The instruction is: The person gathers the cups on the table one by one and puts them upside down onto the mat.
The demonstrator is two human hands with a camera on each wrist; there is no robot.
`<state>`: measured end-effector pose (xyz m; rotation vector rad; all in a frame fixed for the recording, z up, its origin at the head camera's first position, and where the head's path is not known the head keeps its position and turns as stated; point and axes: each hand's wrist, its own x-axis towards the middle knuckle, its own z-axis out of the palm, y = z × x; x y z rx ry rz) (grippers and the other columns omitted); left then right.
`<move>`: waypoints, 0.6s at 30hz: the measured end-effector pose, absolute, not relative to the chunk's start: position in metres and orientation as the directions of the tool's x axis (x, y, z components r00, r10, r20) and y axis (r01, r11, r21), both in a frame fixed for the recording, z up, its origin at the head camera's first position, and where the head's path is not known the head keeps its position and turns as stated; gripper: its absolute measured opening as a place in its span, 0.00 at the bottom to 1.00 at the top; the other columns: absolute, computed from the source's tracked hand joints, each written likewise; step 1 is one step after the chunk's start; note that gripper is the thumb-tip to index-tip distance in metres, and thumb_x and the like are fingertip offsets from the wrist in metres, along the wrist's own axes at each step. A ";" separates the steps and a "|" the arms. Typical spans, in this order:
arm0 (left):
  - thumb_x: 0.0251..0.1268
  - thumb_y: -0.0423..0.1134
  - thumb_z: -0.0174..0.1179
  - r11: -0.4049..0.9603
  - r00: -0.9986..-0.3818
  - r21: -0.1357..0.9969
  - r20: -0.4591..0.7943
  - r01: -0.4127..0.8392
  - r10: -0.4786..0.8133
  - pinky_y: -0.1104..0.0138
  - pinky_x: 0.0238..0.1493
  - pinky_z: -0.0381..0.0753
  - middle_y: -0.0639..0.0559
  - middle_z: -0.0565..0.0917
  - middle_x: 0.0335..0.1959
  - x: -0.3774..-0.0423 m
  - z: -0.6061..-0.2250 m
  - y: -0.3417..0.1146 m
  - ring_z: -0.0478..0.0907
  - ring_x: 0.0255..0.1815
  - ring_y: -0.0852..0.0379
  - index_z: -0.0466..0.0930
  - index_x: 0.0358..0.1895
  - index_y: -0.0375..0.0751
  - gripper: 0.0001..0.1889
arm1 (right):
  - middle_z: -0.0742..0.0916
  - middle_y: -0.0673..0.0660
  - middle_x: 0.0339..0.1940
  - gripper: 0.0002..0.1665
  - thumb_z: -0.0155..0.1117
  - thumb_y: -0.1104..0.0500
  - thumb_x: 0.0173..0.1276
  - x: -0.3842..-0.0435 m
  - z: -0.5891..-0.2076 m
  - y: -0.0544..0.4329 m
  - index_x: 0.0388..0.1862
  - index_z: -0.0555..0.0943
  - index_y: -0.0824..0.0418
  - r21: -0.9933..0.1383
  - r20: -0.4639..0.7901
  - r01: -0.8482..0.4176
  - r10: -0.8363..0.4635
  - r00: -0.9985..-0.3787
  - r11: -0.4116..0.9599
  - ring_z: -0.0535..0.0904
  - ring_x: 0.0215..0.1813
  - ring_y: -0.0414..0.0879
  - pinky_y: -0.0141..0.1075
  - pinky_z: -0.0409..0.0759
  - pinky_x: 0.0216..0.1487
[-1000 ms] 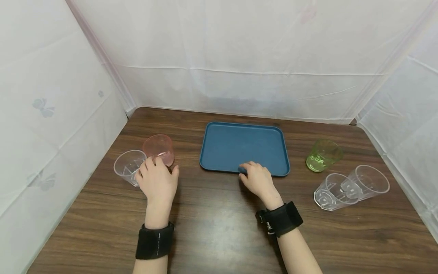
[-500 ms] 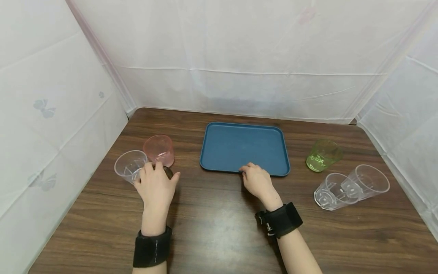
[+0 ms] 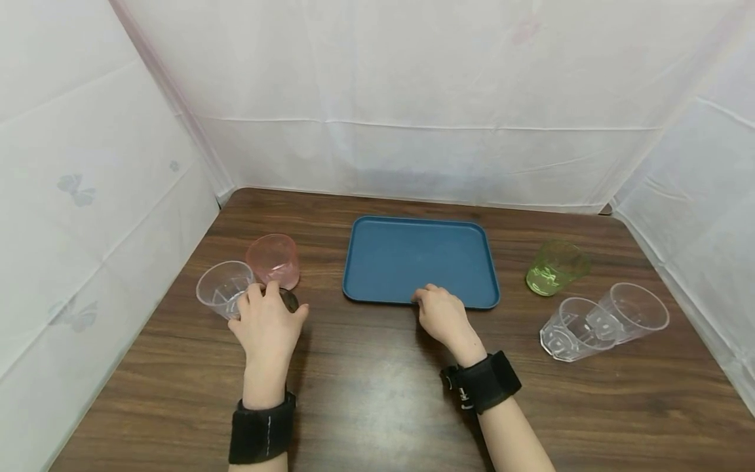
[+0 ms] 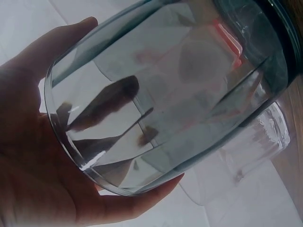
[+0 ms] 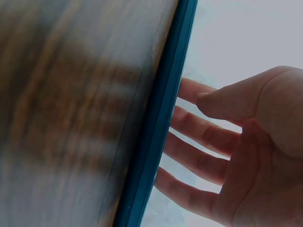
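Note:
My left hand [image 3: 265,331] is spread around a dark-tinted glass [image 3: 289,299], most of which it hides in the head view. The left wrist view shows this faceted see-through glass [image 4: 175,90] large, thumb on one side and fingers on the other. A clear glass [image 3: 221,288] stands just left of that hand, and a pink glass [image 3: 274,259] right behind it. My right hand [image 3: 442,314] is at the near rim of a blue tray [image 3: 419,255]. In the right wrist view its fingers [image 5: 199,163] reach over the tray's rim [image 5: 156,113], their tips hidden behind it.
On the right of the wooden table [image 3: 366,400] are a green glass [image 3: 554,267] and two clear glasses, one [image 3: 572,334] overlapping the other [image 3: 639,311] in the head view. White cloth [image 3: 413,98] hangs along the back and both sides.
My left hand has drawn back slightly, uncovering part of the dark glass. The right hand's fingers have closed in on the tray rim, and the tray has shifted slightly toward me.

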<state>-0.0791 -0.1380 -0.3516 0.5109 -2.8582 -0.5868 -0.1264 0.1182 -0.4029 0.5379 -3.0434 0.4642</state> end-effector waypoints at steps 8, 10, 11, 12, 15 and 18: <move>0.49 0.47 0.64 0.867 -0.925 0.406 0.119 -0.287 -0.362 0.34 0.45 0.62 0.31 0.67 0.51 -0.079 -0.355 -0.138 0.61 0.55 0.31 0.69 0.53 0.32 0.30 | 0.81 0.57 0.38 0.12 0.49 0.63 0.69 -0.122 -0.404 0.118 0.43 0.81 0.57 -0.265 0.076 -0.343 -0.335 -0.939 0.901 0.77 0.37 0.51 0.35 0.72 0.29; 0.49 0.47 0.64 0.868 -0.924 0.407 0.125 -0.284 -0.360 0.34 0.45 0.62 0.31 0.68 0.51 -0.078 -0.355 -0.138 0.61 0.54 0.31 0.70 0.53 0.32 0.30 | 0.81 0.56 0.38 0.12 0.50 0.64 0.68 -0.121 -0.404 0.118 0.43 0.81 0.58 -0.269 0.075 -0.343 -0.336 -0.939 0.900 0.77 0.39 0.50 0.36 0.72 0.32; 0.48 0.47 0.64 0.869 -0.924 0.407 0.127 -0.282 -0.360 0.34 0.45 0.62 0.31 0.68 0.50 -0.078 -0.355 -0.138 0.62 0.54 0.31 0.70 0.52 0.32 0.30 | 0.81 0.56 0.38 0.12 0.50 0.64 0.68 -0.120 -0.404 0.118 0.42 0.81 0.58 -0.271 0.074 -0.343 -0.335 -0.939 0.899 0.77 0.39 0.50 0.36 0.73 0.33; 0.48 0.47 0.64 0.869 -0.924 0.407 0.130 -0.282 -0.360 0.34 0.45 0.62 0.31 0.68 0.50 -0.078 -0.355 -0.138 0.62 0.54 0.31 0.70 0.52 0.32 0.30 | 0.81 0.56 0.38 0.11 0.51 0.64 0.68 -0.120 -0.404 0.118 0.42 0.81 0.57 -0.273 0.073 -0.343 -0.336 -0.939 0.899 0.77 0.39 0.50 0.36 0.73 0.34; 0.48 0.47 0.64 0.869 -0.923 0.408 0.136 -0.280 -0.361 0.34 0.45 0.62 0.31 0.68 0.50 -0.079 -0.354 -0.138 0.62 0.54 0.31 0.70 0.52 0.32 0.30 | 0.81 0.55 0.36 0.09 0.54 0.64 0.65 -0.118 -0.403 0.118 0.40 0.81 0.57 -0.268 0.073 -0.347 -0.340 -0.938 0.899 0.77 0.39 0.50 0.36 0.74 0.34; 0.48 0.47 0.65 0.869 -0.922 0.410 0.141 -0.278 -0.361 0.34 0.44 0.62 0.31 0.68 0.50 -0.079 -0.353 -0.138 0.62 0.54 0.31 0.70 0.52 0.32 0.30 | 0.81 0.55 0.35 0.08 0.59 0.64 0.62 -0.116 -0.404 0.118 0.39 0.82 0.57 -0.259 0.084 -0.356 -0.346 -0.934 0.898 0.77 0.37 0.50 0.36 0.74 0.31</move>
